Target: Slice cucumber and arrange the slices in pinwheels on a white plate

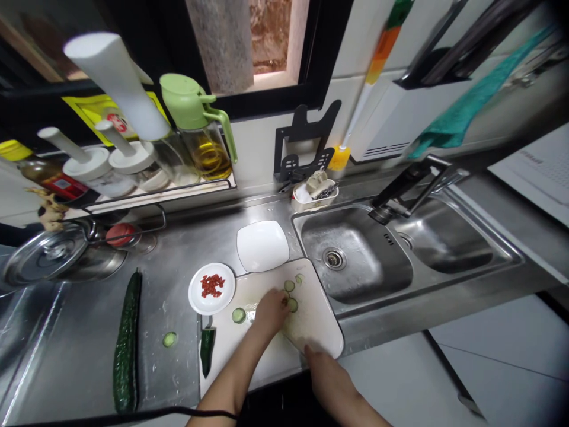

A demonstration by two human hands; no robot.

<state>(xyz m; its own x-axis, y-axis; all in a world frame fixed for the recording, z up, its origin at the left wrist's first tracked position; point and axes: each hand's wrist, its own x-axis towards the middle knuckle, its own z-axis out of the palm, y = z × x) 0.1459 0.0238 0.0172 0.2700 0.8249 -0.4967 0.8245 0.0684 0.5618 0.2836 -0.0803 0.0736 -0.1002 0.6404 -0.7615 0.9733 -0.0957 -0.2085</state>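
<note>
The steel bench (178, 261) runs across the scene, with a double sink (368, 279) set into its right part. Just left of the sink lies a white cutting board (311, 323), its near edge at the bench's front.

A whole cucumber (127, 344) lies well to the left of the board, pointing near to far. The left hand (271, 311) rests palm down in the middle of the board, fingers bent over cucumber slices (292, 305); whether it grips one, I cannot tell. The right hand (326, 373) is closed on the board's near right corner, thumb on top.

A square white plate (262, 245) touches the board's far edge. A round plate (212, 289) of red bits sits at its far left corner. A green chilli piece (207, 350) lies on the board's left edge. One stray slice (169, 339) lies on the bench between cucumber and board.
</note>
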